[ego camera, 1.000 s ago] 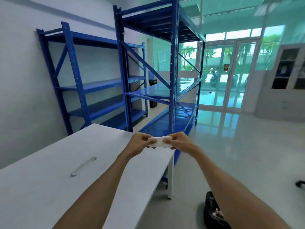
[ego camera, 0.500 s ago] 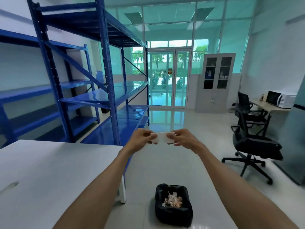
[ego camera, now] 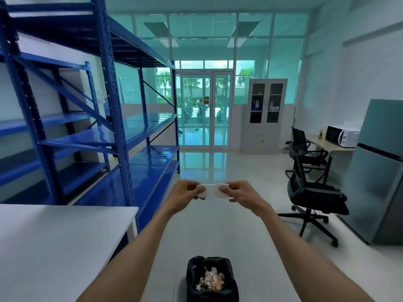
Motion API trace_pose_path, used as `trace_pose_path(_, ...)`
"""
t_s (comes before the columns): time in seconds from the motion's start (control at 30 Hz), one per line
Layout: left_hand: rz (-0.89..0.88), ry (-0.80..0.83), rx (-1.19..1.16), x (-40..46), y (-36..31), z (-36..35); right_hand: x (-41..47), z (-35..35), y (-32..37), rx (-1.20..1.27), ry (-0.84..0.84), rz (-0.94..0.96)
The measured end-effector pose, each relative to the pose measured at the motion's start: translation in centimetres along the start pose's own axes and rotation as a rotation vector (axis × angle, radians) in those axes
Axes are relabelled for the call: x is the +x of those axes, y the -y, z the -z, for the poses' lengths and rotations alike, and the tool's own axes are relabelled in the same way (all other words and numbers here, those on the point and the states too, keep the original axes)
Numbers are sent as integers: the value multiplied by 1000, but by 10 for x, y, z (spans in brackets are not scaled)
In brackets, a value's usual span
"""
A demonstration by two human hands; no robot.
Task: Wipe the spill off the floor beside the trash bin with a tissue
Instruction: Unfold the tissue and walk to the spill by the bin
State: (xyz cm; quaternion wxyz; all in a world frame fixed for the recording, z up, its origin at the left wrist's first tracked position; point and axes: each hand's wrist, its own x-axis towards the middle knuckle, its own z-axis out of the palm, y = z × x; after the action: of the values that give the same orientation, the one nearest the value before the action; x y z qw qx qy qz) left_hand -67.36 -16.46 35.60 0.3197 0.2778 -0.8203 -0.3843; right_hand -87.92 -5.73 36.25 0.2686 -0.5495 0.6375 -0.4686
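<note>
A small white folded tissue (ego camera: 212,190) is held out in front of me at chest height. My left hand (ego camera: 185,196) pinches its left end and my right hand (ego camera: 243,195) pinches its right end. Low in the view, between my forearms, a trash bin (ego camera: 192,286) lined with a black bag stands on the pale floor, with crumpled paper scraps inside. I cannot make out a spill on the floor around the bin.
A white table (ego camera: 54,247) fills the lower left. Tall blue metal shelving (ego camera: 117,131) runs along the left side. Black office chairs (ego camera: 314,192) stand at the right near a grey fridge (ego camera: 379,171). Glass doors (ego camera: 205,110) lie straight ahead.
My view has swung to the right, from the table and shelving toward the open room. The trash bin has come to the bottom centre. Both hands still hold the tissue between them.
</note>
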Motion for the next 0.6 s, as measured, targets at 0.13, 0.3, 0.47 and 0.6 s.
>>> trace_pose_path(0.13,-16,2,5,22,13,6,26,-6,-3,7,-12,11)
trace_pose_path(0.3,-9,7,-7,45,42,5,55,-17,-20,0,-7,-14)
trace_pose_path(0.47,68,33,-88,52,84,-16,75,-35,-64,47,-12,-84)
trace_pose_path(0.6,140,-2,-94,45,115,-43,77,-50,-98,45,-9,-113)
